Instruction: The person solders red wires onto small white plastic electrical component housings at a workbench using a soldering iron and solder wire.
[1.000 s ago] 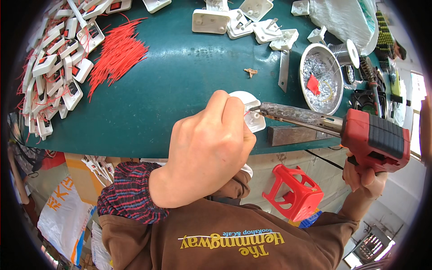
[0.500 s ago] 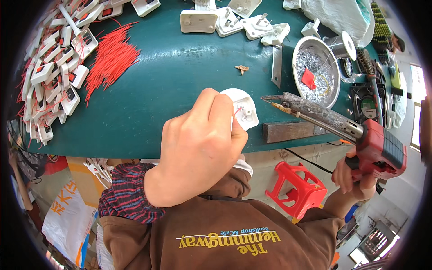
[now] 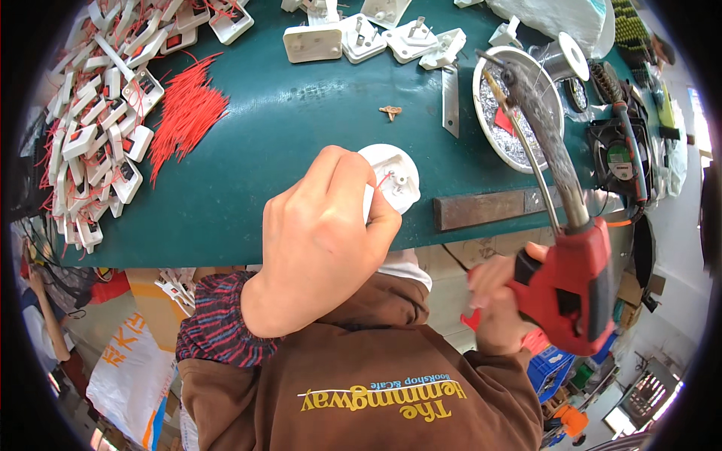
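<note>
Boxes point(image 3: 78, 143) and red wires point(image 3: 188, 113) crowd upper left. Right hand point(image 3: 502, 304) grips a soldering gun point(image 3: 575, 282), partly masking the upper-right bowl point(image 3: 479, 113) of silvery scraps point(image 3: 514, 148); left hand point(image 3: 320, 237) pinches a white housing point(image 3: 400, 171) mid-frame.

The left grip point(image 3: 320, 233) holds a white housing point(image 3: 404, 192), the right grip point(image 3: 501, 307) a red soldering gun point(image 3: 585, 252).

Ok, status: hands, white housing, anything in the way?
Left hand holding white housing, red wire inside. Right hand gripping red soldering gun, away from housing. Left fingers hide part of housing; dark bar to its right.
</note>
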Motion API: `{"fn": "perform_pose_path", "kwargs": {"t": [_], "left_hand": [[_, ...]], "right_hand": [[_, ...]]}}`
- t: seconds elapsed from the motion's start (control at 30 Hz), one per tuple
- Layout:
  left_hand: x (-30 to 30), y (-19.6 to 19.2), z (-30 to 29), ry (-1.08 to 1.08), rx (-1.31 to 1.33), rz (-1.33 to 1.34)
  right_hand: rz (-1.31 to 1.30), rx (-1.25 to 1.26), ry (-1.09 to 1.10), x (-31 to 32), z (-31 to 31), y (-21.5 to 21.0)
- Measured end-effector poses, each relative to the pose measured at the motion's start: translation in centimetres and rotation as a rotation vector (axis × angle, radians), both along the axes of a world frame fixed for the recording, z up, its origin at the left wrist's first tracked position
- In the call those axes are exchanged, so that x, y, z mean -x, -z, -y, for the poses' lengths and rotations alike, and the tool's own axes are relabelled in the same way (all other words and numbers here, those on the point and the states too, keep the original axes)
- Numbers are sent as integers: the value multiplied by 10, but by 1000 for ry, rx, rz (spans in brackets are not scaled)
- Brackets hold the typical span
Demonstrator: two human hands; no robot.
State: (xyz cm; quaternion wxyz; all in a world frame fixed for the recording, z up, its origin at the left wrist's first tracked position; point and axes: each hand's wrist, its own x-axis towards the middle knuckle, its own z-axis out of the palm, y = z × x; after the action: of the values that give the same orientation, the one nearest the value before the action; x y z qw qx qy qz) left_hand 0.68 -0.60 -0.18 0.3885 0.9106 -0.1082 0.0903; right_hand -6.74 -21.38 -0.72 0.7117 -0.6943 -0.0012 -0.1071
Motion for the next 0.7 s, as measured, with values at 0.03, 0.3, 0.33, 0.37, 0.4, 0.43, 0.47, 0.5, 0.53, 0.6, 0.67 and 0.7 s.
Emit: {"fn": "perform_pose_path", "kwargs": {"t": [0.03, 0.3, 0.33, 0.37, 0.4, 0.43, 0.47, 0.5, 0.53, 0.6, 0.67, 0.7], "left_hand": [[0, 0, 0, 5, -2, -1], [-7, -5, -4, 43, 50, -6], [-8, -6, -7, 61, 93, -7], [-9, -7, -11, 66, 91, -6], [-10, -10, -16, 179, 76, -20], [-10, -11, -22, 288, 60, -33], [-10, -11, -25, 288, 58, -31], [-10, -11, -28, 348, 33, -16], [-9, -10, -30, 405, 7, -3], [-9, -10, -30, 407, -18, 35], [-9, -10, -28, 448, -206, 173], [-8, -11, -28, 451, -205, 174]], "right_hand": [[37, 148, -139, 1, 1, 12], [29, 214, -171, -7, -55, 16], [29, 213, -166, -7, -59, 14], [-53, 127, -172, -8, -63, 11], [-135, 42, -177, -9, -65, 9], [-134, 83, -237, -7, -62, 10], [-132, 81, -237, -7, -62, 9], [-119, 109, -217, -7, -63, 9], [-109, 134, -198, -7, -64, 9], [-80, 107, -174, -10, -65, 14], [-52, 86, -143, -13, -66, 14], [-33, 109, -115, -15, -67, 12]]}}
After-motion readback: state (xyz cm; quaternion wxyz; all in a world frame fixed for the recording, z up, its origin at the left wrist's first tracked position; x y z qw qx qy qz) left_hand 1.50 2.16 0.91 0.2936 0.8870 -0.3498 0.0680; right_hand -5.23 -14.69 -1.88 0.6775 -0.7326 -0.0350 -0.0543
